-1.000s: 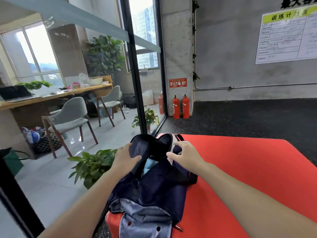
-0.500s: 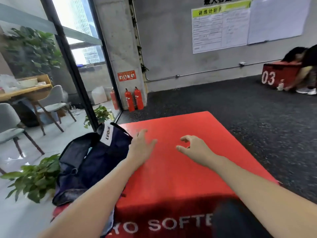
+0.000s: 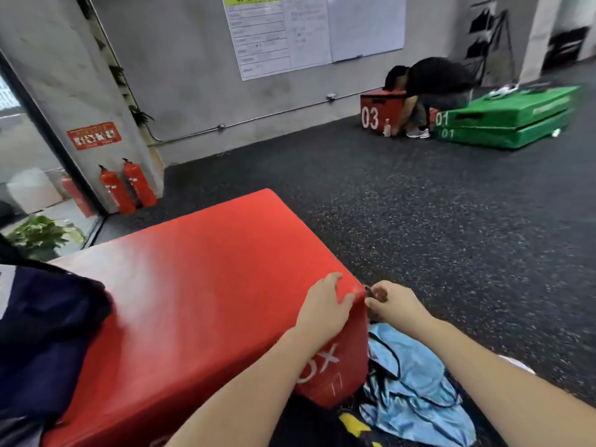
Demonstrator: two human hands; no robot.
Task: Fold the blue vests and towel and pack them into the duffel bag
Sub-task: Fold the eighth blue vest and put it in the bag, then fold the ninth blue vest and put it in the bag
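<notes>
Two boxes numbered: red box [image 3: 382,111] "03" | green mats [image 3: 509,119] "01"

A gym or training hall: speckled black rubber flooring [image 3: 419,221], a red padded plyo box [image 3: 193,285] up close, another numbered 03 [image 3: 380,114] beside stacked green pads [image 3: 509,121], a printed schedule [image 3: 277,33] on the concrete wall, two red fire extinguishers [image 3: 127,188].
</notes>
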